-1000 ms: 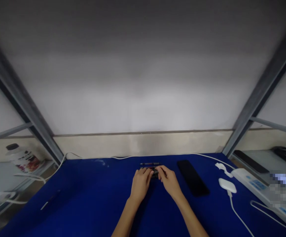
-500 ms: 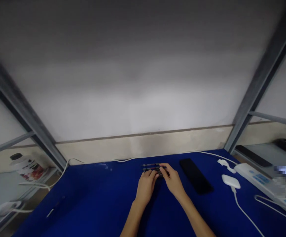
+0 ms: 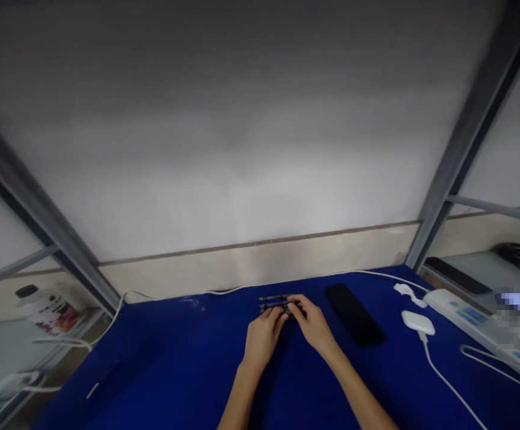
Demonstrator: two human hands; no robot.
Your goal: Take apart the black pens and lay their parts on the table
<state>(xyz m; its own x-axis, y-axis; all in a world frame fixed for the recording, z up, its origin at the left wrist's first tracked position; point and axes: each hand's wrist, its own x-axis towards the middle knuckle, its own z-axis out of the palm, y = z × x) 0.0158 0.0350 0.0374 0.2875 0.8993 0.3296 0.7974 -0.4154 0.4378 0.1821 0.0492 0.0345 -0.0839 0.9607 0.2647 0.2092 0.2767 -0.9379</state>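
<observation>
Several dark, slim pens (image 3: 269, 298) lie side by side, roughly crosswise, near the back of the blue tabletop. My left hand (image 3: 261, 335) reaches in from the front, its fingers closed on the left part of the nearer pens. At their right ends, my right hand (image 3: 312, 322) has its thumb and fingers bent around the pens. The thumbs are close together at the near side of the row. Parts of the pens are hidden under my fingers. Another thin pen with a white part (image 3: 93, 390) lies alone at the front left.
Right of my hands lies a black, flat oblong object (image 3: 355, 315). Beyond it are a white earbud case (image 3: 418, 322) on a cable and a white power strip (image 3: 466, 316). A bottle (image 3: 49, 309) stands at the left, beyond a metal post (image 3: 78, 260). A cable (image 3: 228, 292) runs along the wall.
My left hand has shifted slightly left and down, and my right-hand fingers have drawn in a little around the pens. The view has tilted slightly.
</observation>
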